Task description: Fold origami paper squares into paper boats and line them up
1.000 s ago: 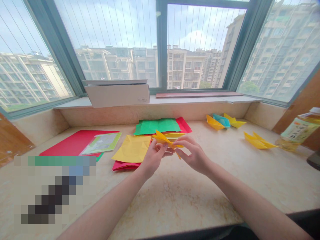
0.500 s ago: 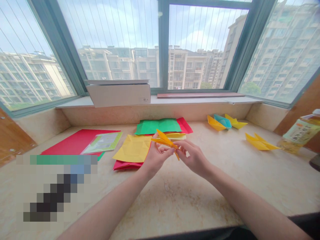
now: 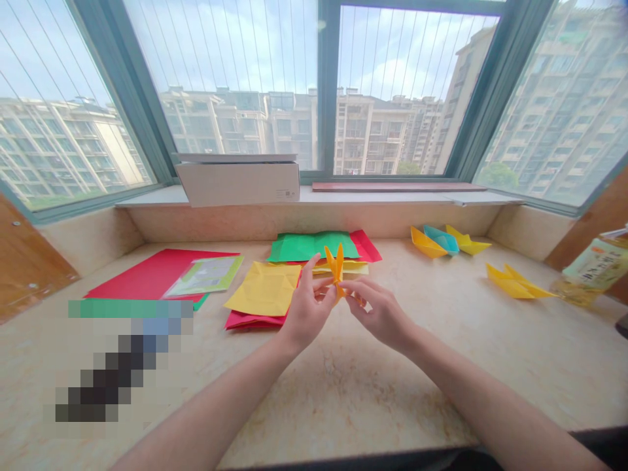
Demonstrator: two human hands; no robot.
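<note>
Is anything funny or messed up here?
The white box on the windowsill looks odd: its lid seems not quite shut, leaving a dark gap. Big blurry squares hide something at lower left. No spill shows.

Marbled counter (image 3: 373, 399) with coloured paper sheets (image 3: 262, 288), 4 paper boats (image 3: 517, 284), a bottle (image 3: 598, 265)

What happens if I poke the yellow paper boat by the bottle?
The yellow paper boat would probably feel light and slide easily, since it looks like thin folded paper. Its pointed ends might bend if pushed hard.
</note>
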